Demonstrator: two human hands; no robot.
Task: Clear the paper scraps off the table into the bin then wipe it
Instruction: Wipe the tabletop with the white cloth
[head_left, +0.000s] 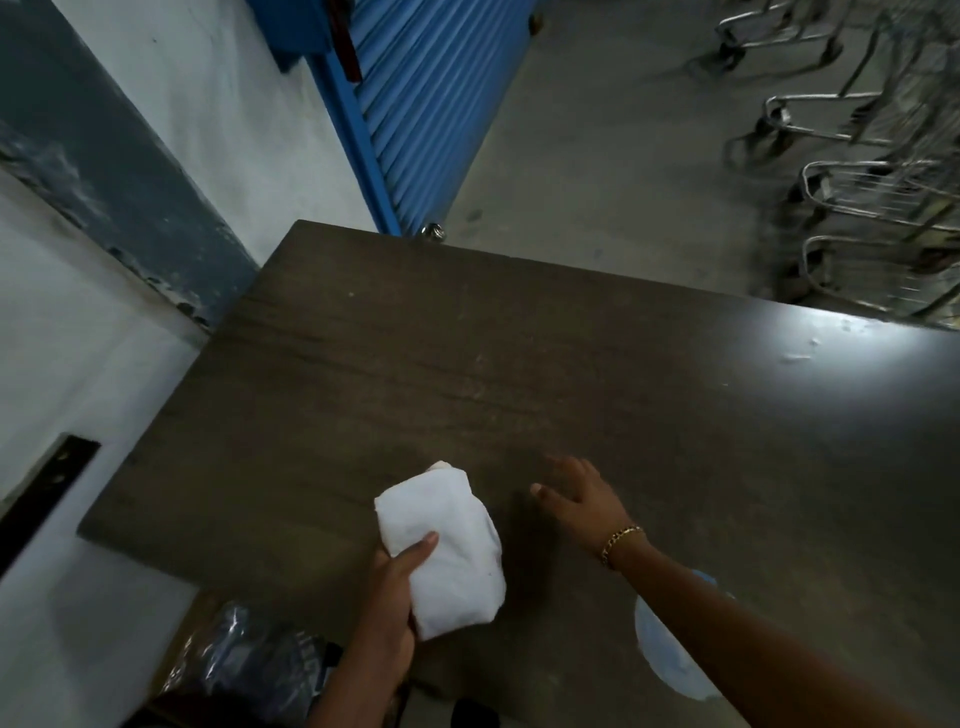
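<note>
A dark brown table (519, 364) fills the middle of the head view. My left hand (395, 582) grips a folded white cloth (447, 540) that rests on the table near its front edge. To the right of the cloth my right hand (576, 499) lies flat on the tabletop with fingers spread and nothing in it; a gold bracelet is on its wrist. A pale blue-white thing (670, 654) lies on the table partly under my right forearm. A few small white flecks (800, 356) show in the glare at the far right.
A bin lined with a dark plastic bag (244, 670) stands on the floor below the table's front left corner. A white wall (78, 364) runs along the left, a blue shutter (431, 104) stands behind, and metal trolleys (872, 208) crowd the right.
</note>
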